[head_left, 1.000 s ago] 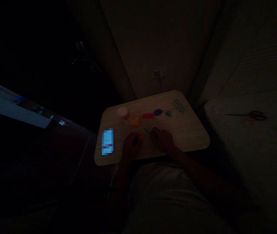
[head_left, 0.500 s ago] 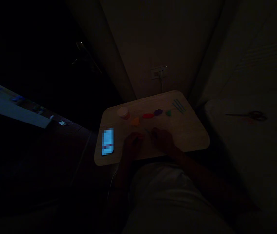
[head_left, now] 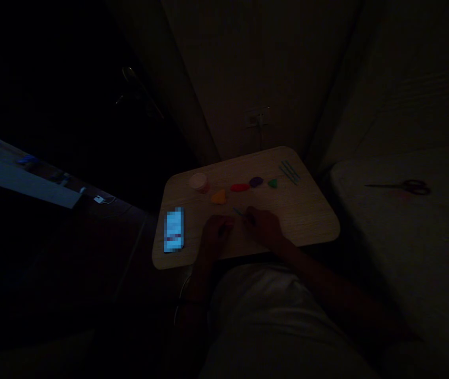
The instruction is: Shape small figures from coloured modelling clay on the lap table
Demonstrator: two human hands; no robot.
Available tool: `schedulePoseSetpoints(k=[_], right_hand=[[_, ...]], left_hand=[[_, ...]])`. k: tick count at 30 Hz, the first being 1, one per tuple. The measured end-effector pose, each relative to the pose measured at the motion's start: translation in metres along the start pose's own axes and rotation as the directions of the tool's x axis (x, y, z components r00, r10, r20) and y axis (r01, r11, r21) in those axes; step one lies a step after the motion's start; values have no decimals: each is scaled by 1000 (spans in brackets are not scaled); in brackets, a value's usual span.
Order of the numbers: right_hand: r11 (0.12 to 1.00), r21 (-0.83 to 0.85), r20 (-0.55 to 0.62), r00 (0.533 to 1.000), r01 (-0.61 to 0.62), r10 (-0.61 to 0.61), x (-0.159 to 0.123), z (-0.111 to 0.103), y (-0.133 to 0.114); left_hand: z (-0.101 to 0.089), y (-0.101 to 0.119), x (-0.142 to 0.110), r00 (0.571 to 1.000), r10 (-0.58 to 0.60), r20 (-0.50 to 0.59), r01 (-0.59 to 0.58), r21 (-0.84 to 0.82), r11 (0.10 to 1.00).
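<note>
In dim light, my right hand (head_left: 261, 223) is closed around a thin bluish stick (head_left: 238, 212) whose tip points left over the small table (head_left: 311, 218). My left hand (head_left: 215, 231) rests close by on the left, fingers curled; what they hold, if anything, is too dark to make out. Beyond the hands lie an orange lump (head_left: 219, 197), a red elongated lump (head_left: 240, 187), a purple lump (head_left: 256, 182) and a green lump (head_left: 273, 183), which look like modelling clay. Several thin bluish sticks (head_left: 289, 172) lie side by side at the back right.
A pale round tub (head_left: 199, 182) stands at the table's back left. A phone with a lit screen (head_left: 174, 230) lies at the left edge. Scissors (head_left: 406, 186) rest on a pale surface to the right. A plug sits in the wall socket (head_left: 258, 117) behind the table.
The picture is slightly clearer on the table now. Both hands hold nearly the same place, and the stick in my right hand shows more plainly.
</note>
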State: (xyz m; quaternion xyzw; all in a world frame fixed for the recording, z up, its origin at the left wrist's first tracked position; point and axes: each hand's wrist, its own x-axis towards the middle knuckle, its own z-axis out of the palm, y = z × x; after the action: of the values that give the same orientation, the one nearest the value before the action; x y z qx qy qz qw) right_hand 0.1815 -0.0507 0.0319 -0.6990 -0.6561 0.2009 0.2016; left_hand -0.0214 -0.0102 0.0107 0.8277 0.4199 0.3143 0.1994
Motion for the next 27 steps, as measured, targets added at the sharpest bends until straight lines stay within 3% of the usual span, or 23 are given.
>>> schedulePoseSetpoints(k=[17,22,27], right_hand=[[1000,5,-10,1000,12,-12,0,1,1],[1000,7,-19,1000,10,-10,0,2,1],[1000,13,-20,1000,16,-16,1,3,1]], left_hand=[[0,2,1,1000,8,-6,-8,-22,1000],[-3,2,0,988,-150,-41,141,-178,974],[-4,1,0,917,-373,-142,274,-456,847]])
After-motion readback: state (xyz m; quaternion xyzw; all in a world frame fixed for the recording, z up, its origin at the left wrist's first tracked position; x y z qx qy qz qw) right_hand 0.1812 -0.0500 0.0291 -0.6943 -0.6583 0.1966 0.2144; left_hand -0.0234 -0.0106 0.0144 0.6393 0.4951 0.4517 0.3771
